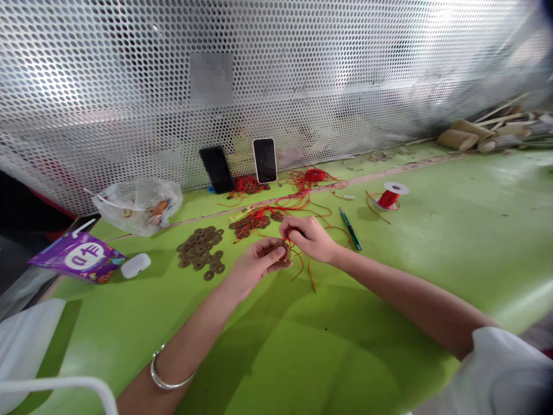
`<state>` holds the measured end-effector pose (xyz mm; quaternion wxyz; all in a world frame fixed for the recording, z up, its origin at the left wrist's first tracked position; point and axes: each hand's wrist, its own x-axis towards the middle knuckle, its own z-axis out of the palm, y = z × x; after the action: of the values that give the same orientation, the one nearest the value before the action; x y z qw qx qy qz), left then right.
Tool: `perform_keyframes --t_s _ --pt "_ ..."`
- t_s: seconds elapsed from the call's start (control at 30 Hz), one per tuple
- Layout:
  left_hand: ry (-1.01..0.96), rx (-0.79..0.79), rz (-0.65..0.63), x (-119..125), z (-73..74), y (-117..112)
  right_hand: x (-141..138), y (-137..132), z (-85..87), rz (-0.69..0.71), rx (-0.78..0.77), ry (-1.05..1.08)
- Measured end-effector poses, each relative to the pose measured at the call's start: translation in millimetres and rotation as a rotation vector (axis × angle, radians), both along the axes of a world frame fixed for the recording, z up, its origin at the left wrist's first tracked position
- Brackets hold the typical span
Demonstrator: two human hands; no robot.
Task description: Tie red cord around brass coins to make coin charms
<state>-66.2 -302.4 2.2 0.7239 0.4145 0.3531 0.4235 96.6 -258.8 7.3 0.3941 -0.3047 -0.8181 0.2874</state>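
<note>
My left hand (259,260) is closed on brown round coins (285,262), held between thumb and fingers just above the green table. My right hand (311,237) pinches a red cord (289,237) right beside them. Loose ends of the cord hang down below my right hand. To the left of my hands lies a pile of brown coins with holes (201,248). Behind my hands are more coins tied with red cord (253,223). How the cord runs through the held coins is hidden by my fingers.
A spool of red cord (395,187) and a green pen (350,229) are on the right. Two phones (265,161) lean on the perforated metal panel (302,75). At the left are a plastic bag (138,202), a purple box (80,256) and a white case (136,266).
</note>
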Motion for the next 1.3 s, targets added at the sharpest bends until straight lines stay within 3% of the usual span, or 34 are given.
perform_keyframes --t_s 0.43,0.57,0.77,0.9,1.03,1.2,1.3 --pt "0.11 -0.033 -0.207 -1.4 2.0 -6.1 -2.2 -1.1 0.9 0.096 -0.102 -0.015" --pt "0.089 -0.028 -0.197 -1.0 0.8 -5.8 -2.3 0.5 -4.3 0.103 -0.117 -0.049" --pt "0.007 0.011 -0.027 0.3 0.8 -2.2 -3.5 3.1 -15.7 0.098 -0.091 -0.182" --pt "-0.008 0.007 0.12 -1.9 -1.3 2.0 -9.1 -3.3 -19.7 0.005 -0.026 -0.499" --pt "0.042 -0.039 0.149 -2.5 -5.2 3.7 -13.7 -14.6 -13.4 -0.068 0.01 -0.851" --pt "0.056 -0.03 0.277 -5.8 -4.6 6.6 -13.9 -28.0 -2.7 -0.03 0.182 -0.992" --pt "0.07 -0.015 0.398 -10.4 -4.7 9.9 -11.9 -35.9 1.2 -0.107 0.241 -0.961"
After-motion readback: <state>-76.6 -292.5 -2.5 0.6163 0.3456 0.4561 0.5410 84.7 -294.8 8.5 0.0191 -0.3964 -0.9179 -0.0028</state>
